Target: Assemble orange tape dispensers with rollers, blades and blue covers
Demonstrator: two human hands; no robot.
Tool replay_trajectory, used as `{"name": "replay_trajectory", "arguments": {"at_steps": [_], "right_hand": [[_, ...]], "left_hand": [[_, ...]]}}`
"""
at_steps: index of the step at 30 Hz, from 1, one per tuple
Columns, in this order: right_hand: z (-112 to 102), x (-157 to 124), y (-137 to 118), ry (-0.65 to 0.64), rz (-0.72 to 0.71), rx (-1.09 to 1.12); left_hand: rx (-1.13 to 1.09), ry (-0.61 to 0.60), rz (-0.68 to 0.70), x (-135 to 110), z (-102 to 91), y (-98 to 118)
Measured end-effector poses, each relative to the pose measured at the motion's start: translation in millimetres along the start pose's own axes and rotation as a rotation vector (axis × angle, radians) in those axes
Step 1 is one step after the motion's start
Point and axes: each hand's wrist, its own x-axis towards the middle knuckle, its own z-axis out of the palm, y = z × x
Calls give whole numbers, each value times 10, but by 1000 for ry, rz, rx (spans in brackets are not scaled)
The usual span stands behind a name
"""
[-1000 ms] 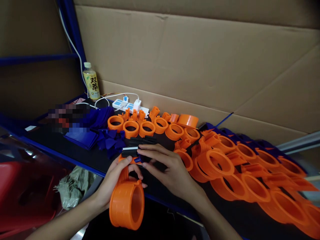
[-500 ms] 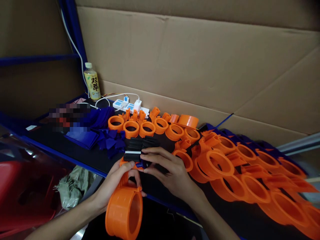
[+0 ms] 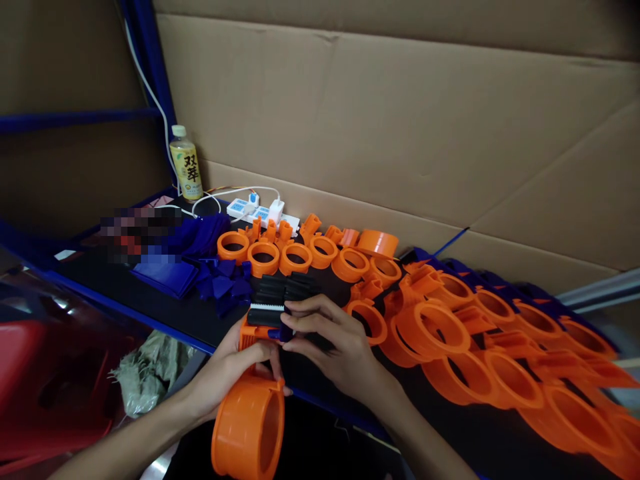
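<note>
Low in front of me, my left hand (image 3: 227, 370) is closed around the handle of an orange plastic tape dispenser (image 3: 245, 427), its wide ring hanging toward me. At the dispenser's far end are a black roller (image 3: 265, 317) and a white toothed blade (image 3: 267, 307). My right hand (image 3: 340, 337) pinches a small dark blue plastic piece (image 3: 283, 333) against the side of that end. How deep the piece sits is hidden by my fingertips. Just beyond, more black rollers (image 3: 295, 283) lie on the black table (image 3: 200, 327).
Orange dispenser bodies (image 3: 350, 265) stand in rows along the back and right. Blue plastic parts (image 3: 223, 287) are heaped at left, near a power strip (image 3: 260, 212) and a drink bottle (image 3: 187, 167). Cardboard (image 3: 350, 120) walls the back; a red stool-like object (image 3: 45, 393) is lower left.
My left thumb has slid down off the roller end onto the handle, showing more of the orange body. My right hand stays at the blue piece, which now shows more clearly.
</note>
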Motion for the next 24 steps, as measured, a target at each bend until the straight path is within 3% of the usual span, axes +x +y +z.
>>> {"name": "replay_trajectory", "arguments": {"at_steps": [5,9,13,17,20,24], "right_hand": [[8,-10,17,39,11,33],[-83,30,-77,-21,37,25],[-166,130,-263,-58,82,-55],[-171,295,-436,-160,128,-205],[-182,487,-512,-293,116,-243],[-270,870,-477,-423,76,-172]], "left_hand": [[-36,-95,-13,-4,-87,2],[3,-197,-3,32,-142,7],[162,-27,156,40,-98,77],[343,-40,310,13,-92,160],[336,-19,272,0,-142,174],[154,69,166,1,-187,189]]}}
